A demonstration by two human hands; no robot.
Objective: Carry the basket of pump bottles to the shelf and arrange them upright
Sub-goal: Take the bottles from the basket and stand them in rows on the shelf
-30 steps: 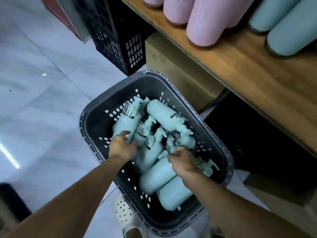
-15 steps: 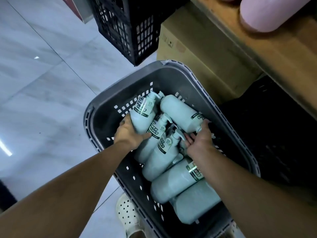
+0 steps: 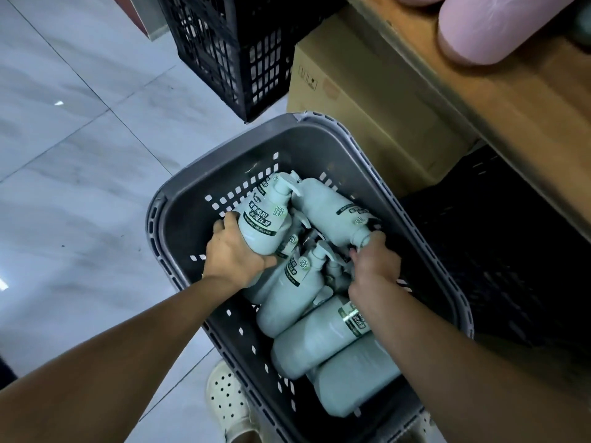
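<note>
A dark grey perforated basket stands on the floor below me, holding several pale green pump bottles lying in a heap. My left hand grips the base of one labelled bottle and tilts it up, pump end away from me. My right hand curls round the neck of a second bottle that lies along the basket's right side. More bottles lie under my right forearm. The wooden shelf runs along the upper right.
A pink bottle lies on the shelf. A cardboard box sits under the shelf just beyond the basket. Black crates stand at the top, and a dark crate lies right of the basket. My white perforated shoe is on the pale tiled floor.
My left hand has taken hold of a bottle and raised its pump end. My right hand moved from the near bottles to the neck of the right-hand bottle. The view dipped toward the basket.
</note>
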